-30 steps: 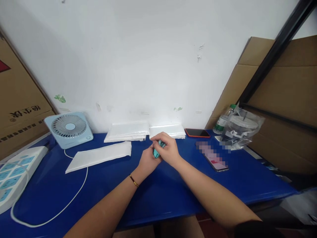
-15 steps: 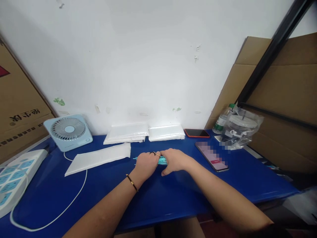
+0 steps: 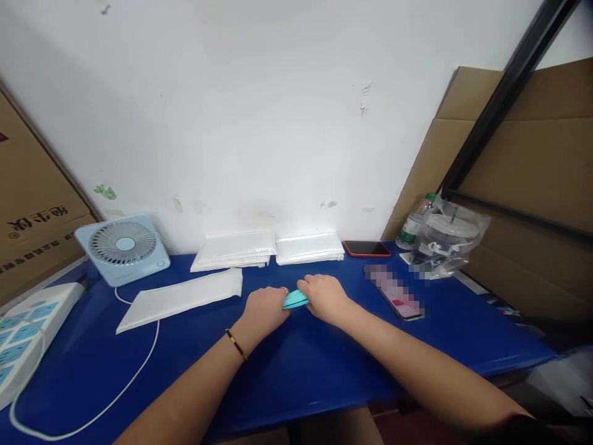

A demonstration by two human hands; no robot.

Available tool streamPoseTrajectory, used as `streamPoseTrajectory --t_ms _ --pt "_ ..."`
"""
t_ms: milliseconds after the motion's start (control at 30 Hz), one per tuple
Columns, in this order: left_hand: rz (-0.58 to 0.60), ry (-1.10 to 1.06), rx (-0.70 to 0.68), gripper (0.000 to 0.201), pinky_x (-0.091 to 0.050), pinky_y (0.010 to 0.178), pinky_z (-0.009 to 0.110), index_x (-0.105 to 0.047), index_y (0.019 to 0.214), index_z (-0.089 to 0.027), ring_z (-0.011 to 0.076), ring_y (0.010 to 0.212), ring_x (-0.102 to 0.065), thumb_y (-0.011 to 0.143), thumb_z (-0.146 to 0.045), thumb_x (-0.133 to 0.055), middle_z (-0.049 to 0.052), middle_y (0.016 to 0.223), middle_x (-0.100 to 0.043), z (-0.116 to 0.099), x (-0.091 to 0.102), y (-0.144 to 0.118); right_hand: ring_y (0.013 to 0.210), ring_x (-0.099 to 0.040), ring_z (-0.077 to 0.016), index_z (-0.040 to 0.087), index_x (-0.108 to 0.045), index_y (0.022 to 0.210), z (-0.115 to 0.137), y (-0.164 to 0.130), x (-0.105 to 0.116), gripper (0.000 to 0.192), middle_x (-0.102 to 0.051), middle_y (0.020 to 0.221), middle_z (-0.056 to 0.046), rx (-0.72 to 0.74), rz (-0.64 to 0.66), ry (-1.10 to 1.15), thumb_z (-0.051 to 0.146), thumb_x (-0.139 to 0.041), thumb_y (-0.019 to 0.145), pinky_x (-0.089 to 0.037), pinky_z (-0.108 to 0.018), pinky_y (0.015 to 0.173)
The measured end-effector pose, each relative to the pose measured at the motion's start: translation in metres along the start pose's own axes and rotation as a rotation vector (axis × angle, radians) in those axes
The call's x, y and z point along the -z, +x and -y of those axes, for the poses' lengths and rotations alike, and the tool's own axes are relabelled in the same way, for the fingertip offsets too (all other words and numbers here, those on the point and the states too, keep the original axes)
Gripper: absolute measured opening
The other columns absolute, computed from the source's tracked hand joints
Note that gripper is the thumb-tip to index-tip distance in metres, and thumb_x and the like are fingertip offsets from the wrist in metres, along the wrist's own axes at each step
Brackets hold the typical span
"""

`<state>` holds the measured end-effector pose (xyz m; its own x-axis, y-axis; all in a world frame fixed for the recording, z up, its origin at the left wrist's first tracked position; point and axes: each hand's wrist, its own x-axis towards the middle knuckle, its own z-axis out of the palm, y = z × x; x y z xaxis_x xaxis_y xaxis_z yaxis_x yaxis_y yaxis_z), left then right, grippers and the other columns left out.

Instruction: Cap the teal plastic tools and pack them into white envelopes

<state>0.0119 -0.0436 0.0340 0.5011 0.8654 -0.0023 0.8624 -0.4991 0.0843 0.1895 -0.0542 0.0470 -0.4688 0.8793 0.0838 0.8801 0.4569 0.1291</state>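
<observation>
A blue table (image 3: 324,377) fills the lower part of the view, set against a white wall (image 3: 259,111). Brown cardboard boxes stand at both ends: one on the left (image 3: 32,204) with printed characters, a larger one on the right (image 3: 532,185) crossed by a black bar (image 3: 500,105). At the left edge lies a white power strip (image 3: 28,327), its white cable (image 3: 130,377) looping over the tabletop. Behind it a pale blue fan (image 3: 121,247) leans near the wall. White flat packets sit along the wall in two stacks (image 3: 269,249), with a single one (image 3: 180,296) lying in front of them. On the right are a crinkled clear plastic bag (image 3: 447,238), a green-capped bottle (image 3: 412,225) beside it, a phone with a red edge (image 3: 367,248) and another phone (image 3: 393,290), its screen lit.

Near the middle of the table, the left hand (image 3: 264,309), a thin bracelet on its wrist, and the right hand (image 3: 324,298) meet knuckles up. Both are closed around a small teal bundle (image 3: 295,300), held low just over the tabletop between them; only a short stretch of it shows between the two fists
</observation>
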Motion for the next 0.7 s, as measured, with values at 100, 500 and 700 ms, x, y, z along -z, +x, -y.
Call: streamPoseTrajectory --t_ms 100,500,700 --pt "-0.139 0.159 -0.072 0.015 -0.041 0.064 0.031 -0.058 0.091 -0.019 0.0222 0.073 -0.063 0.084 -0.018 -0.044 0.008 0.077 -0.066 -0.011 -0.005 -0.004 0.072 -0.063 -0.022 0.019 -0.063 0.085 -0.004 0.005 0.001 0.024 -0.067 0.082 -0.005 -0.059 0.282 0.303 0.035 -0.066 0.067 -0.042 -0.027 0.059" --pt "-0.388 -1.203 0.112 0.072 -0.041 0.093 0.037 -0.036 0.132 -0.026 0.0254 0.117 -0.05 0.071 -0.055 -0.06 0.011 0.127 -0.052 0.014 0.015 -0.005 0.071 -0.06 -0.0159 0.021 -0.062 0.081 -0.013 0.001 -0.008 0.013 -0.067 0.078 -0.002 -0.126 0.036 0.474 0.034 -0.058 0.079 -0.032 -0.022 0.056" --pt "-0.512 -1.754 0.155 0.061 -0.032 0.104 0.041 -0.041 0.129 -0.021 0.022 0.126 -0.042 0.089 -0.06 -0.016 0.011 0.133 -0.049 -0.014 0.013 0.003 0.069 -0.059 -0.0157 0.022 -0.06 0.08 0.009 0.003 -0.014 0.011 -0.066 0.075 -0.001 -0.066 -0.038 0.467 0.033 -0.057 0.08 -0.029 -0.022 0.056"
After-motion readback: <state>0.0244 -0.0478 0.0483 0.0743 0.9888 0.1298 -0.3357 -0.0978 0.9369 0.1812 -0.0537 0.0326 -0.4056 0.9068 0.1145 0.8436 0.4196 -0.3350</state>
